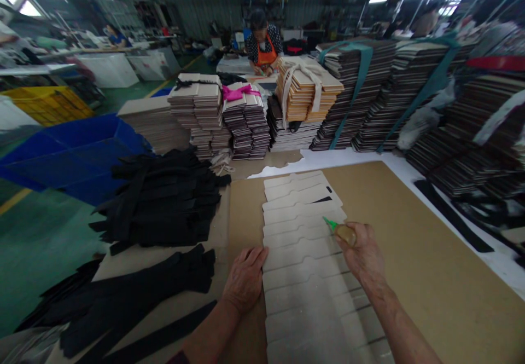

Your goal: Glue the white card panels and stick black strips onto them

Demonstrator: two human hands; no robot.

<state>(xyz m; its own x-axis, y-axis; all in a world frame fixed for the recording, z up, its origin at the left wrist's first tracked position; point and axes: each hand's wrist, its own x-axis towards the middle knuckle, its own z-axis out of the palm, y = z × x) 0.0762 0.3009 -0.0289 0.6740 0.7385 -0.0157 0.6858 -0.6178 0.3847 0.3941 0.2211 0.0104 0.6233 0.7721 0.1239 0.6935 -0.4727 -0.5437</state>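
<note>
A row of several overlapping pale card pieces (303,243) runs away from me down the brown board (410,254). My left hand (245,277) lies flat with fingers stretched out, touching the left edge of the row. My right hand (361,253) is closed round a small glue bottle (343,233) with a green nozzle, whose tip points at the right edge of the cards.
Black fabric strips (159,200) are piled to the left, more near my left arm. Tied stacks of card (241,117) line the far table edge and the right side. A blue bin (69,156) stands left. A person in an orange apron (264,44) works behind.
</note>
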